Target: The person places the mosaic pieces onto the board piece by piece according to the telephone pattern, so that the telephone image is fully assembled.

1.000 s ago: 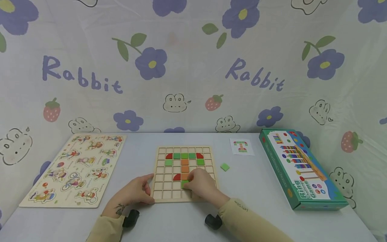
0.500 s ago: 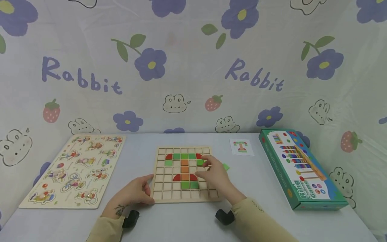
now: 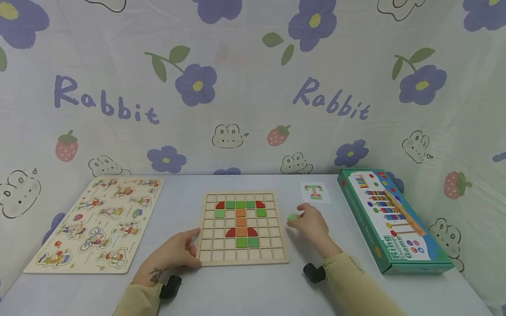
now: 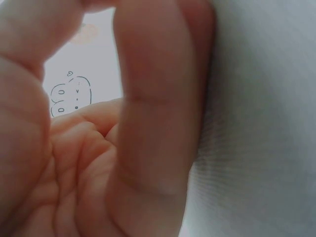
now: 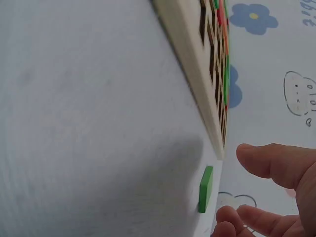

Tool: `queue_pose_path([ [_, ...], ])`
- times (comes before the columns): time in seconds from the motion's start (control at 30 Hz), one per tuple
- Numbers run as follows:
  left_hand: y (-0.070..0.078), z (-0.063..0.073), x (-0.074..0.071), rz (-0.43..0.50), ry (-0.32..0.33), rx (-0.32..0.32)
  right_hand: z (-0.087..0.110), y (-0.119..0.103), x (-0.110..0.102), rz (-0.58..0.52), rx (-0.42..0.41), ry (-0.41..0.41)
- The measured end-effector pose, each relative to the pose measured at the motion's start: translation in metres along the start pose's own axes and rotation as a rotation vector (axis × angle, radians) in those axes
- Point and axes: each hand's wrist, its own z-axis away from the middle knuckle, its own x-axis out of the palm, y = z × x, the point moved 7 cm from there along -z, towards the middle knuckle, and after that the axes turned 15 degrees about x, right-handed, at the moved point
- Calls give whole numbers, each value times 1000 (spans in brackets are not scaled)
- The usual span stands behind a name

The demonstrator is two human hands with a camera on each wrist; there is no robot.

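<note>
A wooden grid board (image 3: pixel 204 245) lies on the table with red quarter-round, green and orange tiles set in a T-like pattern. My left hand (image 3: pixel 175 252) touches the board's left side, index fingertip on the edge and thumb at the near corner. Its bent fingers (image 4: pixel 153 98) fill the left wrist view. Right of the board, my right hand (image 3: pixel 312 226) reaches over a loose green square tile (image 3: pixel 292 217). In the right wrist view that green tile (image 5: pixel 206 190) lies on the table, with thumb (image 5: pixel 269 160) and fingers spread apart beside it.
A pattern card (image 3: pixel 315 192) lies behind the right hand. At the right stands a green toy box (image 3: pixel 395 219); at the left lies a wooden picture puzzle (image 3: pixel 99 224). A printed cloth (image 3: pixel 245 87) hangs behind the table.
My right hand has lifted off the board's lower rows, uncovering a green tile and a red quarter-round, and moved right to the loose green tile. The left hand has stayed put.
</note>
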Motion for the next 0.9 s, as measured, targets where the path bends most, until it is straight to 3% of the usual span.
queue_pose_path([
  [0.3, -1, 0, 0, 1, 4, -10, -8, 5, 4, 114, 107, -33],
  [0.9, -8, -3, 1, -5, 0, -26, -17, 5, 4, 145, 110, 1],
])
